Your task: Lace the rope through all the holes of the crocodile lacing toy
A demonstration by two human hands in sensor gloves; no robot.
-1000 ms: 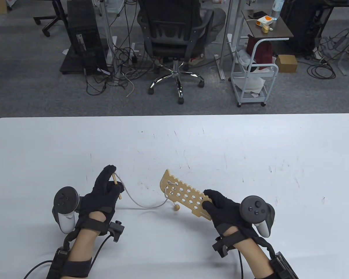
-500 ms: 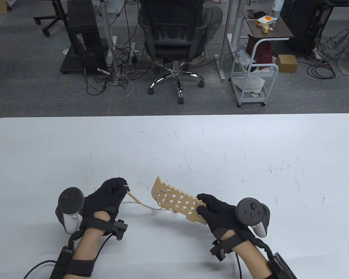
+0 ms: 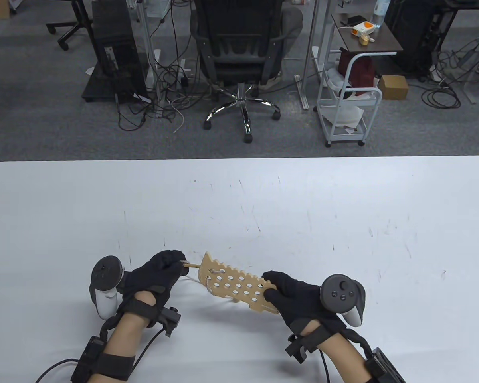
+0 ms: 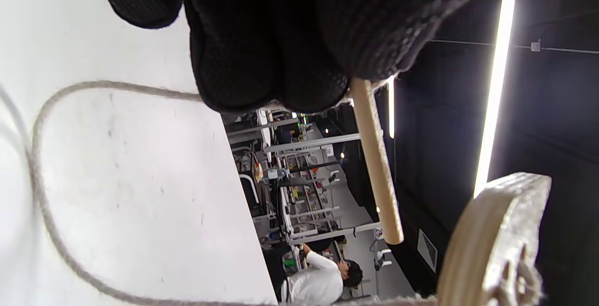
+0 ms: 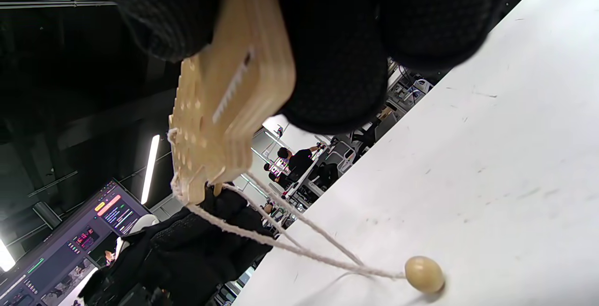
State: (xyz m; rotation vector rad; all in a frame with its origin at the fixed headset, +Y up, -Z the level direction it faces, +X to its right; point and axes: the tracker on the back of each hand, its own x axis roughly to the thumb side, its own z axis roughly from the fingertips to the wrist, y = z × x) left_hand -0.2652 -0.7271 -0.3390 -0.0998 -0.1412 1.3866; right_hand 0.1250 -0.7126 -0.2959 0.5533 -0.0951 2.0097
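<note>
Lining up next hole: left hand (image 3: 159,273) pinches wooden needle (image 3: 191,265) at board (image 3: 235,285) edge, right hand (image 3: 299,293) grips board; needs tip aimed into open hole.

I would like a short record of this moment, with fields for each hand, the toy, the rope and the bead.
left hand: pinches the wooden needle, tip pointing at the toy's end
right hand: grips the crocodile toy at its other end, lifted off the table
rope: laced through holes at the toy's end near the needle; most holes open
bead: on the rope's end, resting on the table
</note>
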